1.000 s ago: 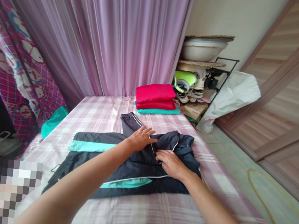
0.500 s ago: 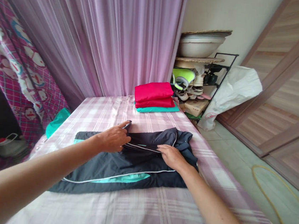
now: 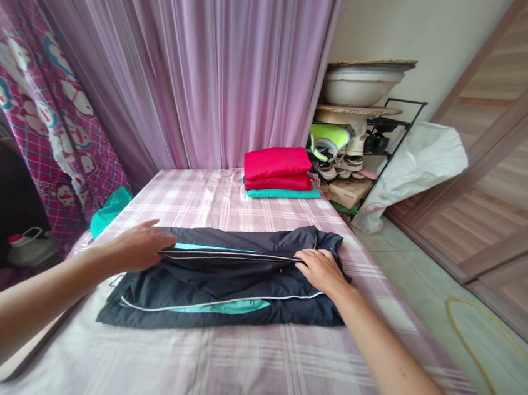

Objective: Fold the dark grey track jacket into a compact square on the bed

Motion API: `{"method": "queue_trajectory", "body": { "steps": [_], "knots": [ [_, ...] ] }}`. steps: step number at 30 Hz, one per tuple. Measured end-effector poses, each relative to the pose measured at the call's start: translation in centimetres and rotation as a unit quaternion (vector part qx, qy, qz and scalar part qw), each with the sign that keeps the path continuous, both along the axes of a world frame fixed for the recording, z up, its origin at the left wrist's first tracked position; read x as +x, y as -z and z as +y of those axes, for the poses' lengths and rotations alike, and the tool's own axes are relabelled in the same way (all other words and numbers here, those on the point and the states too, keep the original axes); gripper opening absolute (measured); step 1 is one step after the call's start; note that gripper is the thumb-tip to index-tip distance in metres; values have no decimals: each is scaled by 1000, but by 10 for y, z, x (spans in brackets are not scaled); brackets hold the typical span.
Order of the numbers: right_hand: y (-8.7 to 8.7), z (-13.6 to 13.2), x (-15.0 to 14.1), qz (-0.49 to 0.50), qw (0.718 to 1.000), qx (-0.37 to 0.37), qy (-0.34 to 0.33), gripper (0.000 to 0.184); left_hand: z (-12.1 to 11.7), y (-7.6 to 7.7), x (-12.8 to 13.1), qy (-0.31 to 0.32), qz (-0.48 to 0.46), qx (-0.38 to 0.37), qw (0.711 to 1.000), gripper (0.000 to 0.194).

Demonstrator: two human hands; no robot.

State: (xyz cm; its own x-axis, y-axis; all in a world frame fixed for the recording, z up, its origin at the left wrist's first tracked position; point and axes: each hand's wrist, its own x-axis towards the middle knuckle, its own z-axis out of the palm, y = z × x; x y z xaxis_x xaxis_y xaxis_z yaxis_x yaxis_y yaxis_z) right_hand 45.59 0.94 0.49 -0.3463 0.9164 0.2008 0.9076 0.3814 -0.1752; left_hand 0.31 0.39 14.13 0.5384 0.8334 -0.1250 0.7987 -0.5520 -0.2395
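A dark navy garment with white piping and teal panels (image 3: 217,280) lies folded in a wide, flat bundle across the plaid bedsheet (image 3: 235,377). At its left end, my left hand (image 3: 143,247) closes on a piped edge. My right hand (image 3: 321,270) pinches the same edge near the right end. Between the two hands the white piping runs almost straight, with a strip of teal showing just behind it. What lies under my fingers is hidden.
Folded red cloth (image 3: 277,166) rests on folded teal cloth (image 3: 287,194) at the bed's far end. Beyond stands a rack (image 3: 393,154) with shoes and a white basin (image 3: 363,85). A white bag (image 3: 418,163) leans beside it. Purple curtains (image 3: 231,62) hang behind the bed.
My left hand has moved left along the garment to its left end and now holds the piped edge. The edge has straightened between my hands. My right hand stays near the right end.
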Motion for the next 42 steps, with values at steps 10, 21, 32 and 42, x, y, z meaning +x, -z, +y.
{"method": "queue_trajectory", "body": {
  "steps": [10, 21, 32, 42],
  "knots": [
    [-24, 28, -13, -62, 986, -78, 132, 30, 57, 27, -17, -217, -19, 6, 976, 47],
    [-21, 31, -7, -45, 986, -96, 132, 33, 59, 81, -21, -288, -30, 13, 957, 46],
    [-48, 34, -136, 78, 995, -39, -45, 43, 49, 123, 39, -233, -160, 50, 958, 49],
    [-6, 52, -119, -24, 983, -170, 67, 65, 34, 132, 20, -296, -162, 62, 939, 56]
  ]
}}
